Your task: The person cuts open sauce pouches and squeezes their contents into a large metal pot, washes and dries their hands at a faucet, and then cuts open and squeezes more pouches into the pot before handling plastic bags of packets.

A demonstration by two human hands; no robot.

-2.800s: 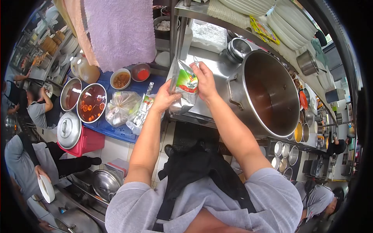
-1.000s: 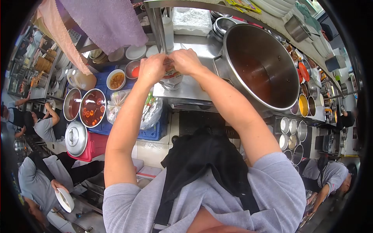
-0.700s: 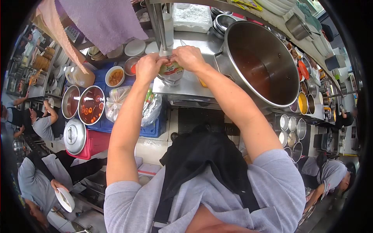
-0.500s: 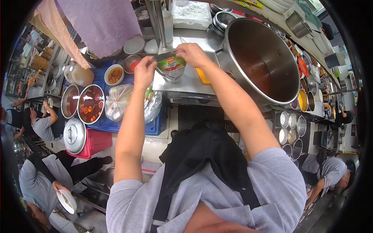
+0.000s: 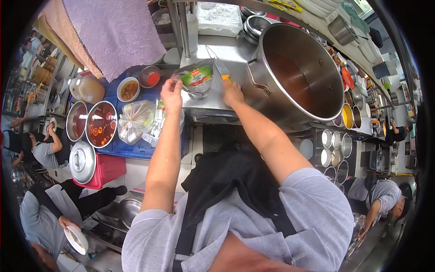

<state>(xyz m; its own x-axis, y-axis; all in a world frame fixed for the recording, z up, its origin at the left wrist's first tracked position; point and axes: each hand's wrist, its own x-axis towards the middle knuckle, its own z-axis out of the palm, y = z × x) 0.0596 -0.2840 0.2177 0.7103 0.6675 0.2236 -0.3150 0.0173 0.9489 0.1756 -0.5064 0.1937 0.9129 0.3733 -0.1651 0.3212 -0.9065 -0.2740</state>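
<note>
My left hand [image 5: 172, 94] pinches the left corner of a silver and green pouch [image 5: 198, 78] above the steel counter [image 5: 206, 102]. To the right of the pouch, my right hand [image 5: 232, 94] is closed round the yellow handle of a knife [image 5: 219, 65], whose blade lies over the counter and points away from me. A large steel pot [image 5: 267, 77] with reddish-brown liquid inside stands just right of my right hand. Left of my left hand, tied plastic bags [image 5: 135, 120] rest on a blue surface [image 5: 136, 151].
Bowls of red liquid [image 5: 101, 124], a bowl of brown food [image 5: 128, 89] and a jug [image 5: 92, 89] stand at the left. A lidded red bin [image 5: 111, 170] is below them. A white tub [image 5: 219, 19] sits behind the counter. Co-workers stand at both sides.
My right hand has let go of the pouch, moved down and right, and taken hold of the yellow knife handle. My left hand still holds the pouch, which now tilts.
</note>
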